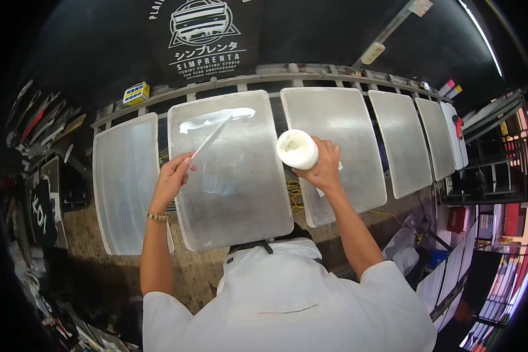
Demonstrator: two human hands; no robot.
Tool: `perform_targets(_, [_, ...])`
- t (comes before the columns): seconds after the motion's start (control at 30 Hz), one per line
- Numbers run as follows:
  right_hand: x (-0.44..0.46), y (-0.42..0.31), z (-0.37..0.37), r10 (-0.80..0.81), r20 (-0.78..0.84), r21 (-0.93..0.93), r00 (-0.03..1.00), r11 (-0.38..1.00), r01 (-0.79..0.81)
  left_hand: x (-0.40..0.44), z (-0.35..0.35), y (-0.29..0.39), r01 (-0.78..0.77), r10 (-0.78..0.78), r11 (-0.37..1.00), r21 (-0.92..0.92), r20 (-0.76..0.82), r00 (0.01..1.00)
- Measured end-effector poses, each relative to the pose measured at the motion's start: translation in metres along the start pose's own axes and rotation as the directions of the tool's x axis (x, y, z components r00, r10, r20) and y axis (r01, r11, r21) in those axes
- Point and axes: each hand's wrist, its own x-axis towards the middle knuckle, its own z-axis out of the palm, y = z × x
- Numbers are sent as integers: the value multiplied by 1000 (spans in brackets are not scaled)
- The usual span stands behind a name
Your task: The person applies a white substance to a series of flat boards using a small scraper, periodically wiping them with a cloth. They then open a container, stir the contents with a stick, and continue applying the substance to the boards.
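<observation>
A thin white stick [208,141] is pinched in my left hand [175,176], its far end over the pale flat panel [234,199] in front of me. White paste [217,120] lies in a streak across the upper part of that panel, beside the stick's tip. My right hand [324,165] is wrapped round a white tub [297,149], tilted so its open mouth faces me, with pale paste inside. The tub is over the left edge of the neighbouring panel [352,188]. Whether the stick's tip touches the paste is hard to tell.
More panels stand in the row, one at the left [126,188] and others at the right [400,141]. A yellow and blue box [136,94] sits on the rear ledge. Yellow cable [296,196] hangs between two panels. A red-handled tool [458,126] lies far right.
</observation>
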Motion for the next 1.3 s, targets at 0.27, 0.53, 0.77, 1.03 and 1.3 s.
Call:
perform_targets(0.27, [11, 12, -20, -147, -39, -99, 988, 985, 142, 4, 76, 95, -685, 553, 616, 389, 405, 728])
perform_targets(0.53, [-2, 59, -50, -215, -47, -197, 975, 959, 202, 27, 194, 120, -622, 308, 452, 639, 543, 781])
perform_targets(0.77, [-10, 149, -92, -213, -93, -91, 973, 975, 205, 46, 270, 142, 249, -320, 947, 204, 511, 798])
perform_targets(1.03, [2, 260, -132, -218, -106, 23, 970, 975, 221, 48, 368, 79, 452, -237, 830, -327, 527, 816])
perform_targets(1.3, [26, 286, -144, -272, 75, 21, 960, 962, 271, 63, 413, 95, 375, -225, 885, -276, 452, 863])
